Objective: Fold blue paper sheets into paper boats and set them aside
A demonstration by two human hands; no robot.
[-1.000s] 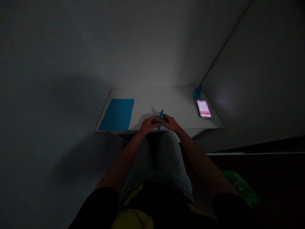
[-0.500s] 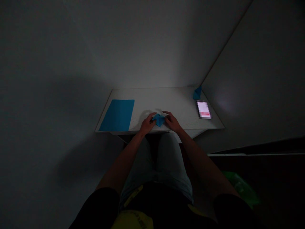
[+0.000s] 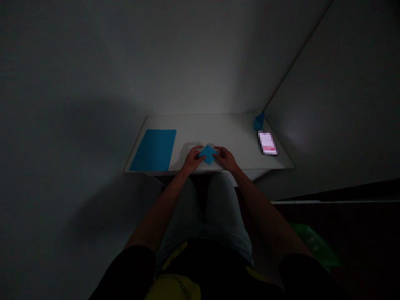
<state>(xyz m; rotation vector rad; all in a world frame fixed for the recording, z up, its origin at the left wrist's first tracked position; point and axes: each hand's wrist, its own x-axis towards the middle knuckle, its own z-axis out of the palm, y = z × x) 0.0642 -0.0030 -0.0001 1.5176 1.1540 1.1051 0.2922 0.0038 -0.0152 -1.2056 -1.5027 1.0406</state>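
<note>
A small piece of folded blue paper [image 3: 208, 154], diamond-shaped with a crease down its middle, is between my hands near the table's front edge. My left hand [image 3: 193, 160] grips its left corner, with the thumb on top. On the right corner, my right hand [image 3: 225, 158] holds the paper in the same way, thumb over its face. The undersides of the fingers are hidden.
On the left of the white table [image 3: 200, 125] lies a flat blue sheet [image 3: 154, 150]. A phone with a lit screen [image 3: 267, 143] lies at the right, and a folded blue paper shape [image 3: 258, 122] stands behind it. Walls border the table's back and right.
The folded paper has gone from an uneven, partly opened shape to a flatter, neat diamond. Both thumbs have moved inward onto it.
</note>
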